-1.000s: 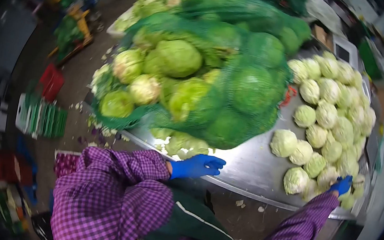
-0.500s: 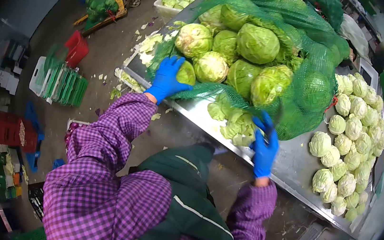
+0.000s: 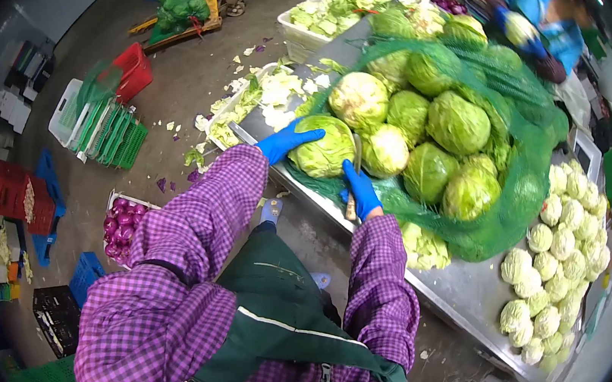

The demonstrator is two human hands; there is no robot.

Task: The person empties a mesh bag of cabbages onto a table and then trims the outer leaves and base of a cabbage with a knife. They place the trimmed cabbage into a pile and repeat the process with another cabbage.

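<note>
A green cabbage (image 3: 320,149) sits at the near left edge of the steel table, between my blue-gloved hands. My left hand (image 3: 287,141) grips its left side, fingers over the top. On its right, my right hand (image 3: 358,186) is closed around a knife (image 3: 350,210) with a light handle; the blade stands up along the cabbage's side, and my fingertips touch the cabbage. Several whole cabbages (image 3: 459,123) lie just beyond, in an opened green mesh bag (image 3: 506,208). Loose pale leaves (image 3: 425,248) lie right of my right hand.
Many trimmed pale cabbages (image 3: 553,259) are heaped at the table's right end. A white bin (image 3: 301,41) of leaves stands at the far left corner. Below are a crate of purple onions (image 3: 122,229) and stacked green crates (image 3: 111,133). Across the table, a person (image 3: 561,39) holds a cabbage.
My right hand has moved left with the knife, from beside the loose leaves to the cabbage. My left hand now grips this cabbage, and the mesh no longer covers its front. The view has shifted.
</note>
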